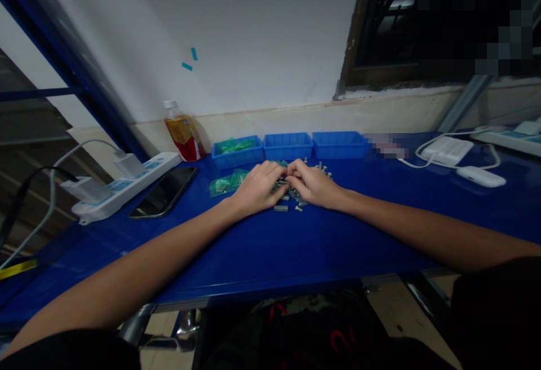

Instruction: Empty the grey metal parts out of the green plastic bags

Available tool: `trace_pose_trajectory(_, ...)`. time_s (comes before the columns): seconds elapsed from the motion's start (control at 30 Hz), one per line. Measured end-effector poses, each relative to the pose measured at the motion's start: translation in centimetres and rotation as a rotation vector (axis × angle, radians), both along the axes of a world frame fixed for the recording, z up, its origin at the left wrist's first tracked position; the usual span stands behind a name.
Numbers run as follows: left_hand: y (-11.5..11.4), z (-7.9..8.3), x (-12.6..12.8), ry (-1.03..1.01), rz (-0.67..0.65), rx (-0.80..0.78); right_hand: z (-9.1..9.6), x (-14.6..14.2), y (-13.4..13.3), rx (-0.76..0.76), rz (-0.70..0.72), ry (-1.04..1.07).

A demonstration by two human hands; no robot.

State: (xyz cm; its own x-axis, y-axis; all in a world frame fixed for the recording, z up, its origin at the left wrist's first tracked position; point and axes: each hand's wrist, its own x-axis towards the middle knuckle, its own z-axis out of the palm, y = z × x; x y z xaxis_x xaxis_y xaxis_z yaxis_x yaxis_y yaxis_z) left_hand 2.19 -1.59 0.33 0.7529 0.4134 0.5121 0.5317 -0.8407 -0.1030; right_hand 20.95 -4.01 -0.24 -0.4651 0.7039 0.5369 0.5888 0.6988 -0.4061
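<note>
Nearest, the bare blue tabletop (262,251), and there lie the small metal pieces (282,208), heaped between and around both hands, which hide part of the heap. Left hand (258,186), right hand (311,184): fingers bent, tips nearly meeting over the pile; whether they pinch a piece, I can't tell. Just left, a green plastic bag (228,184) sits beside the left wrist; further left, a dark phone (164,192) and a white power strip (139,181) with plugs in it. Over right, a white earbud-like case (480,177) and cabled white adapter (448,150), well apart. Beyond the hands, three blue bins (288,148) in a row, green plastic in the leftmost; a bottle (183,130) stands beside them, before the pale wall (262,48).
</note>
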Motion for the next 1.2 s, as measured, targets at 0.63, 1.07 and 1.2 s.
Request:
trace_pose_trajectory(0.63,-0.15,0.52,0.22,0.032,0.133,-0.048,-0.15,-0.03,0.19,0.169,-0.086,-0.041)
trace_pose_trajectory(1.07,-0.27,0.18,0.05,-0.067,0.093,-0.079,0.04,-0.18,0.29,0.195,-0.196,-0.160)
trace_pose_trajectory(1.2,-0.25,0.23,0.10,-0.064,0.120,-0.063,0.06,-0.15,0.12,0.137,-0.157,-0.080)
